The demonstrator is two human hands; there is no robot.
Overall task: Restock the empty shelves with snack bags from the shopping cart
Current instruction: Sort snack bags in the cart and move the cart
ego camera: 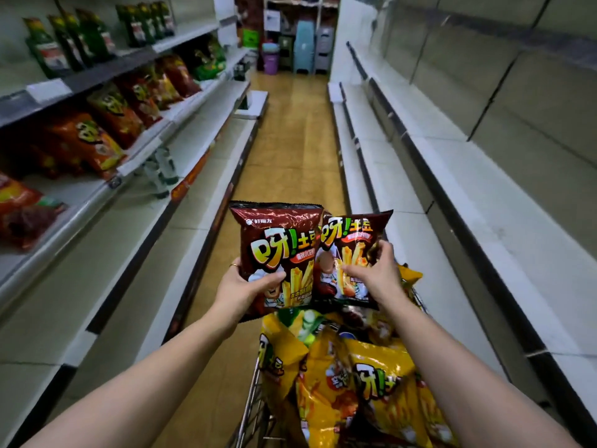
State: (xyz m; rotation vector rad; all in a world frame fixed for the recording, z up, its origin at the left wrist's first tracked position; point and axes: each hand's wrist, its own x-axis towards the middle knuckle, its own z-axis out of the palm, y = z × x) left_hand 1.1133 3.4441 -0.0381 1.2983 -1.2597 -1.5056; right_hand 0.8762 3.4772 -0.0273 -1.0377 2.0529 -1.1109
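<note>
Two long runs of shelving flank us. The right shelves (pixel 452 195) are bare white boards on every tier we can see. The left shelves (pixel 106 253) carry green bags (pixel 80 37) on the top tier, and orange and red bags (pixel 97 137) on the tier below it. Between the runs lies the tan tiled floor (pixel 290 150). Low in front of us stands the shopping cart (pixel 255 399), heaped with yellow snack bags (pixel 371 383) that lie tilted over one another.

Above the far end of the cart we hold up two dark red snack bags, upright and side by side, their inner edges overlapping. Our left hand (pixel 239 289) grips the left bag (pixel 277 240) at its lower left corner, with the thumb across the front and the rest curled behind. Our right hand (pixel 378 273) holds the right bag (pixel 352 250) from the front, fingers (pixel 386 250) clamped on its right edge and the thumb pressed on its face. A thin ring (pixel 233 265) sits on a left finger.
</note>
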